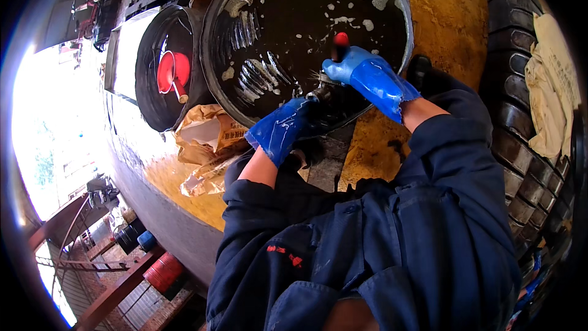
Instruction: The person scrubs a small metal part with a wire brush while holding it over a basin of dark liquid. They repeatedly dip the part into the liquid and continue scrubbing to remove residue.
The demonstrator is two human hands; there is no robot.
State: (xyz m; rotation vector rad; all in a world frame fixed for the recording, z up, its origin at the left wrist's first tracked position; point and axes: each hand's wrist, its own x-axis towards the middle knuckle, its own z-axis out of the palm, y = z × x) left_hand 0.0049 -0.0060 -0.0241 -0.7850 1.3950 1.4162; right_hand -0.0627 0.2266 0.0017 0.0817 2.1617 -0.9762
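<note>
Large round tub [209,55], black, smooth rim, holding dark liquid with pale froth patches; ribbed pieces [260,78] break the surface on its left side – wet, glossy, curved ridges; left hand [293,114] in a slick blue rubber glove at the tub's near edge, fingers mostly hidden, can't tell if it grips; metal part [321,94] between the two hands, low in the tub near the close rim, dark with shiny wet highlights, full shape unclear; red-ended tool [341,39] standing up out of the right hand [350,66], dark shaft, thin wiry strands showing just below the fist; that hand, gloved in blue too, is curled round the shaft.

Surface and room: blown-out bright opening [46,129] at far left; rust-red beam [116,294] below it; worn yellow floor [447,15], stained and blotchy, under and around the tub.

Around: black basin [147,101] just beside the tub, red scoop [173,72] inside it, handle toward the near side; red drum [164,274] lower left; crumpled brown paper sack [211,135] against the tub; dark block-like pieces [511,43] rowed at right, tan sack [551,86] draped over them; gloves block the view of the part – navy jacket [367,239] fills the lower middle.
</note>
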